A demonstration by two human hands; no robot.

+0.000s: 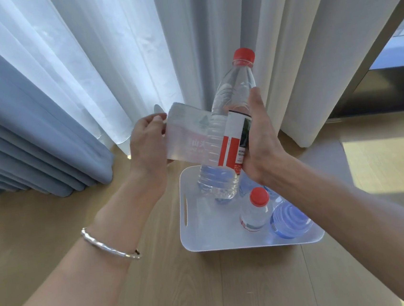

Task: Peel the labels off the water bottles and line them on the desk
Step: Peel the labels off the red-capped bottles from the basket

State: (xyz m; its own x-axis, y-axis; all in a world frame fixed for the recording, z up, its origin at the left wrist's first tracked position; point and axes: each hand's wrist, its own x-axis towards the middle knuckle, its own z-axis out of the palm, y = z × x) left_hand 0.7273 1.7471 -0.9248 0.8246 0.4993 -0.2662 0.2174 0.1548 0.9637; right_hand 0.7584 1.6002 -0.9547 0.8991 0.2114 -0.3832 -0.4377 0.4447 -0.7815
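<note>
I hold a clear water bottle with a red cap upright above a white tray. My right hand grips its middle from the right, over the red and white label. My left hand pinches the free end of the label, which is pulled out to the left, its pale back side facing me. In the tray stands a small bottle with a red cap, label on, and beside it lies a clear bottle. More bottle parts show behind my right wrist.
The tray sits on a light wooden surface. White sheer curtains and a blue curtain hang just behind it. A dark frame stands at the right. A silver bangle is on my left wrist.
</note>
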